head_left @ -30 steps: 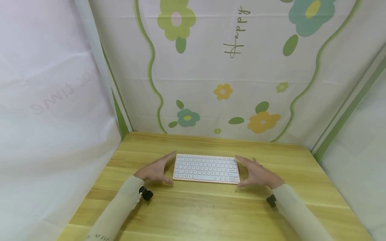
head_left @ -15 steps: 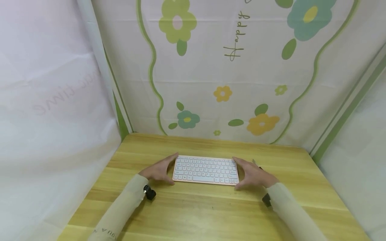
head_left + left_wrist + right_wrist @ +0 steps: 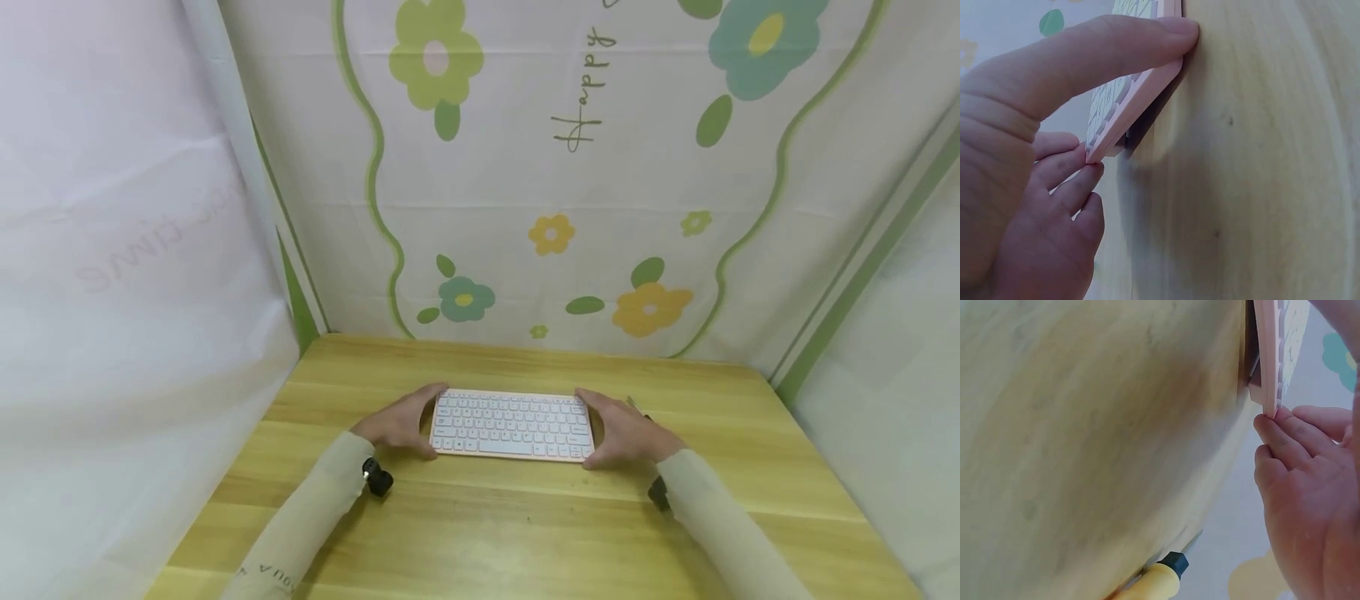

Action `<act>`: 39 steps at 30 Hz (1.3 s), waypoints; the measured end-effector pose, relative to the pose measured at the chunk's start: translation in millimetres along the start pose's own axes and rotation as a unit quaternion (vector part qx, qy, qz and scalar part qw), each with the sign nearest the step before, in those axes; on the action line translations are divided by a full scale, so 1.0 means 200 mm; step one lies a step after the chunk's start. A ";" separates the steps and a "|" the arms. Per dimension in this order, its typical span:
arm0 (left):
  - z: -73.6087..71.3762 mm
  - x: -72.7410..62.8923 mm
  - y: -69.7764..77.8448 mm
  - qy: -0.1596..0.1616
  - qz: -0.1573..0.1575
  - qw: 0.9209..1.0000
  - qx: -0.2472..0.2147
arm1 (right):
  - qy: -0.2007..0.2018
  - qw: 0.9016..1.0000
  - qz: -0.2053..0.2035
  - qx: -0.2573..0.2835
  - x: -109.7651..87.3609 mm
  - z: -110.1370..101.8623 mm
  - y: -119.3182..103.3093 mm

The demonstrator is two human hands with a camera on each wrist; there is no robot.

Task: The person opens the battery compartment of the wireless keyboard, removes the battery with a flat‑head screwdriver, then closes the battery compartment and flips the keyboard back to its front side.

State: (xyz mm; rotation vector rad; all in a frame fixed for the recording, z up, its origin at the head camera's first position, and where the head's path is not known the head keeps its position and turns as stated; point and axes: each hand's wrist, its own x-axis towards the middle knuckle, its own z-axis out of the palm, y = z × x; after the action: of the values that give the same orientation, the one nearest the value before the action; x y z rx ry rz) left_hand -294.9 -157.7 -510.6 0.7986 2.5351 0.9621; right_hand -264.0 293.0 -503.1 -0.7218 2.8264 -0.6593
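A small white keyboard [image 3: 512,425] with pinkish edges lies crosswise on the wooden table between both hands. My left hand [image 3: 401,421] holds its left end, thumb at the near corner and fingers at the far one. In the left wrist view, the thumb lies over the corner of the keyboard [image 3: 1129,103] and fingertips meet its far edge. My right hand [image 3: 626,429] grips the right end the same way. Fingertips of the right hand [image 3: 1310,469] touch the far corner in the right wrist view, where the thumb is mostly out of frame.
Behind the right hand lies a screwdriver-like tool [image 3: 1163,578] with a yellow handle, black collar and thin metal tip, mostly hidden in the head view. A flower-printed white curtain [image 3: 510,183] stands at the back of the wooden table [image 3: 487,533]; plain white cloth [image 3: 135,333] hangs at the left.
Both hands have moved inward from beside the keyboard's ends until fingers and thumbs meet its corners. The keyboard has stayed in nearly the same place.
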 end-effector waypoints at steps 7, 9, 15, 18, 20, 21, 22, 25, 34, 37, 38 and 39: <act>0.00 0.00 0.00 0.013 0.004 1.000 -0.002 | 0.005 1.000 -0.015 0.013 0.01 0.00 0.01; 0.00 -0.01 0.00 0.015 0.004 1.000 -0.007 | 0.004 1.000 -0.017 0.016 0.01 0.01 0.01; 0.00 -0.03 -0.01 0.025 0.022 0.998 -0.048 | 0.001 1.000 -0.010 0.018 0.00 0.02 0.02; -0.01 -0.04 0.01 0.032 0.028 0.997 -0.069 | -0.002 1.000 -0.008 0.022 -0.01 0.02 0.03; -0.02 -0.05 0.02 0.039 0.031 0.996 -0.078 | -0.004 1.000 -0.009 0.025 -0.01 0.02 0.03; -0.02 -0.06 0.03 0.044 0.035 0.995 -0.080 | -0.005 1.000 -0.010 0.025 -0.01 0.02 0.04; -0.03 -0.06 0.04 0.048 0.037 0.995 -0.079 | -0.004 1.000 -0.011 0.022 -0.01 0.02 0.04; -0.06 -0.05 0.06 0.061 0.058 0.994 -0.075 | -0.005 1.000 -0.007 0.022 -0.01 -0.01 0.02; -0.11 -0.06 0.18 0.080 0.095 0.989 -0.083 | 0.029 0.997 -0.066 0.008 -0.02 -0.16 -0.11; -0.13 -0.06 0.21 0.088 0.102 0.988 -0.081 | 0.029 0.995 -0.091 0.016 0.01 -0.21 -0.20; -0.14 -0.05 0.23 0.091 0.105 0.987 -0.080 | 0.027 0.995 -0.096 0.018 0.02 -0.23 -0.23; -0.15 -0.05 0.24 0.093 0.108 0.987 -0.077 | 0.024 0.994 -0.101 0.019 0.03 -0.25 -0.26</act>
State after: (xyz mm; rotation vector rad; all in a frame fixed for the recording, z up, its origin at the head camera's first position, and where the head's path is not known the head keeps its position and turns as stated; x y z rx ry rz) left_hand -281.7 -148.8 -455.5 0.9936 2.5235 1.3436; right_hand -259.8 268.3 -436.3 -1.0088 2.7984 -0.7692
